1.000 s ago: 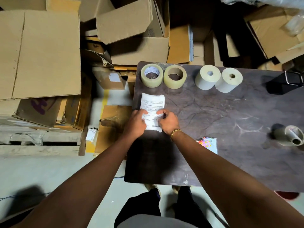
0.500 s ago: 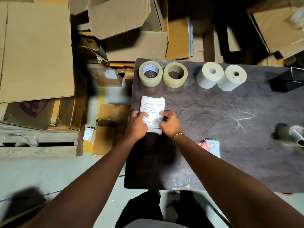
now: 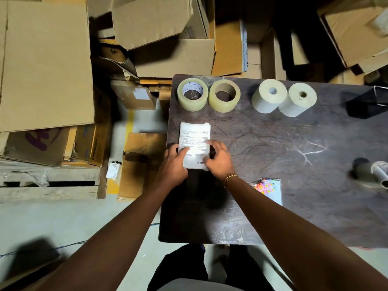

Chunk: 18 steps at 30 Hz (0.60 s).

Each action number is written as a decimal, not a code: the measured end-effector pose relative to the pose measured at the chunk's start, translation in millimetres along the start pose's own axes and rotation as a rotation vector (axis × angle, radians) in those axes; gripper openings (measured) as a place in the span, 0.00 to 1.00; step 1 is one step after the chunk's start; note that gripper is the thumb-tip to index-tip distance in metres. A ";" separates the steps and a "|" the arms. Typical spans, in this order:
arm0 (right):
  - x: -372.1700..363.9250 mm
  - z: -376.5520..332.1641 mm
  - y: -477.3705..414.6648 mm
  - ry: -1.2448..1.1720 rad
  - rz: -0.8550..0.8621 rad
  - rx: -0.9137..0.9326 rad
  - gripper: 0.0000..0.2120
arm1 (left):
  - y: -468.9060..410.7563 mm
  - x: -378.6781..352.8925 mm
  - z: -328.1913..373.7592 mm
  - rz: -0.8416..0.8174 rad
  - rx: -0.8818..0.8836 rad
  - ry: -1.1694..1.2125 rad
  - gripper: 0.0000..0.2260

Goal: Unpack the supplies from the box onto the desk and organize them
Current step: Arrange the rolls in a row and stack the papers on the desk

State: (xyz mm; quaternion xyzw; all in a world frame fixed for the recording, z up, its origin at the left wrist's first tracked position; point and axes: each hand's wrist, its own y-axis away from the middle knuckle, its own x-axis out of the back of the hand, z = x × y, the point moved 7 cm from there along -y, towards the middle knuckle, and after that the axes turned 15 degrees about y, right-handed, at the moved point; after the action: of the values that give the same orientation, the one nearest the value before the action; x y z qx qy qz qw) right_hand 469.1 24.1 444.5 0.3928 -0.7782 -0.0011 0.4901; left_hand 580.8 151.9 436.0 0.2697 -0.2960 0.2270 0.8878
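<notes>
The open brown cardboard box stands on the floor just behind the desk's far left corner, among other flattened cartons, and looks the same as a second ago. The dark, veined, marble-patterned desk carries the unpacked supplies. Two rolls of clear packing tape stand side by side at the far left edge, with two cream paper rolls to their right. That row has not moved.

What has changed is the stack of white printed paper sheets. A second ago it lay slightly askew. Now it sits straighter, its long sides roughly in line with the desk's left edge, flat on the desk just in front of the tape rolls.

The left hand has slid inward. Its thumb now lies across the top sheet and its fingers clasp the left edge. The right hand grips the near right corner with curled fingers.

A small clear packet of bright coloured stickers lies near the right forearm, untouched.

I judge the stack is being squared up and set in its place. The unpacking seems well along, and letting go of the papers looks like the next move.
</notes>
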 end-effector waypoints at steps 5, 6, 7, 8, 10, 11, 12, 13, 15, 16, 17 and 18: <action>7.9 16.8 0.5 0.016 0.059 -0.151 0.08 | 5.2 -0.6 2.4 0.020 -0.014 -0.040 0.35; 8.6 18.9 0.7 0.019 0.046 -0.170 0.05 | 6.8 -1.0 2.3 0.026 -0.017 -0.049 0.36; 9.8 21.3 0.7 0.017 0.041 -0.185 0.04 | 8.3 -1.5 2.1 0.028 -0.020 -0.058 0.37; 12.7 22.3 1.3 0.007 0.046 -0.198 0.05 | 9.6 -1.7 1.6 0.028 -0.019 -0.066 0.38; 16.0 25.9 0.4 -0.040 0.054 -0.228 0.06 | 10.7 -1.9 0.2 0.021 -0.011 -0.075 0.40; 15.7 27.5 -0.9 -0.062 0.048 -0.238 0.07 | 10.2 -1.6 0.0 0.014 -0.010 -0.079 0.41; 14.3 27.7 -1.6 -0.078 0.026 -0.240 0.08 | 9.4 -1.3 0.5 0.008 -0.010 -0.081 0.41; 11.1 27.9 -2.5 -0.090 -0.008 -0.235 0.10 | 8.1 -0.7 1.5 0.005 -0.008 -0.078 0.41; 2.2 26.0 -3.0 -0.103 -0.082 -0.212 0.10 | 5.3 1.5 2.4 0.009 0.023 -0.034 0.41; -1.6 24.4 -2.4 -0.103 -0.110 -0.206 0.09 | 3.7 2.9 2.2 0.014 0.046 0.001 0.40; -5.4 23.8 -1.5 -0.111 -0.134 -0.209 0.08 | 2.4 3.8 1.8 0.019 0.064 0.027 0.40; -8.6 23.6 -0.4 -0.125 -0.157 -0.222 0.08 | 1.7 4.0 1.6 0.020 0.073 0.038 0.40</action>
State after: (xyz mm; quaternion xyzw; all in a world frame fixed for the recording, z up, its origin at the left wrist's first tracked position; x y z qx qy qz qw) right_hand 453.1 20.1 425.6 0.3950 -0.7692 -0.1496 0.4796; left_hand 582.2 153.2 440.3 0.2947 -0.2734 0.2515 0.8804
